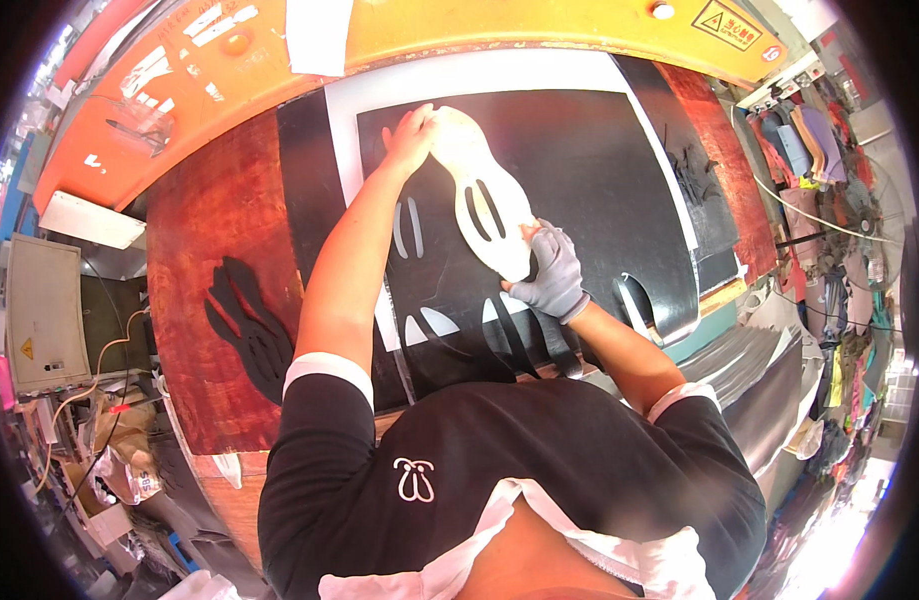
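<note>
A pale, sole-shaped cutting die (466, 205) with two long slots lies over a black sheet (599, 190). My bare left hand (411, 140) holds its far end, with the fingertips at the rounded edge. Around the narrower near end are the thumb and fingers of my right hand (554, 272), which wears a grey glove. Slot-shaped cuts (407, 228) show in the sheet, left of the die. Closer to my body, curved openings (437, 322) in the sheet let the white surface beneath show through.
Under the sheet is a white board (479, 72). A yellow-orange machine beam (419, 30) crosses the far side. Black cut pieces (247, 325) lie on the reddish-brown table surface (214, 210) at left. Stacked dark sheets (754, 385) are at right.
</note>
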### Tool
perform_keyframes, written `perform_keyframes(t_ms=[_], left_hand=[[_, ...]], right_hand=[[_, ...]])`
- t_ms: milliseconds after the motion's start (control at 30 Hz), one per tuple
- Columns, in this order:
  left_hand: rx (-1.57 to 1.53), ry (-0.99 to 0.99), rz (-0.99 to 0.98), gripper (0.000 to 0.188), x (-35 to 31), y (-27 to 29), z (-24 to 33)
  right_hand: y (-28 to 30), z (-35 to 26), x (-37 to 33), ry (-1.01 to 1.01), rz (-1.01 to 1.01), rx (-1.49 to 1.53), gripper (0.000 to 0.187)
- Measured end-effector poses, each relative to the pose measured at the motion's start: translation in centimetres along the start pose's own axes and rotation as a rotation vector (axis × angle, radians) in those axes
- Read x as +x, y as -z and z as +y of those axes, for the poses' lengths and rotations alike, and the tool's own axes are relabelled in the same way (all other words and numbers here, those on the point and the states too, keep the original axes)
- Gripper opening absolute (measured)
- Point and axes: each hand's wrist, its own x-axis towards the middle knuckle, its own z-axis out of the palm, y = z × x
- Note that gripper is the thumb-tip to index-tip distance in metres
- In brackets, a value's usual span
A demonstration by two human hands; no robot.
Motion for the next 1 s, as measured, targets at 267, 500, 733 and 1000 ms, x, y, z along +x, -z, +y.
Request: perform_keyframes(t_ms=[267,500,733,1000], left_hand=[[-0.118,0.034,-0.027,0.055,-0.1,0.4,0.3],[-0.174,0.07,-0.068,0.053,-0.2,1.0,0.6],[-0.219,0.066,-0.067,0.06,0.3,0.8,1.1],[-0.152,0.105,-0.082,0.059,0.3,1.0,1.9]], right_hand=[[-0.2,0.1,-0.3,0.031,0.025,0.002,0.08],[-0.4,0.1,-0.5,0.033,-0.005,-0.044,0.08],[-0.4,0.1,-0.6,0.061,0.018,-0.062,0.084],[-0.5,0.4,-0.5,0.049,-0.02,-0.091,0.087]])
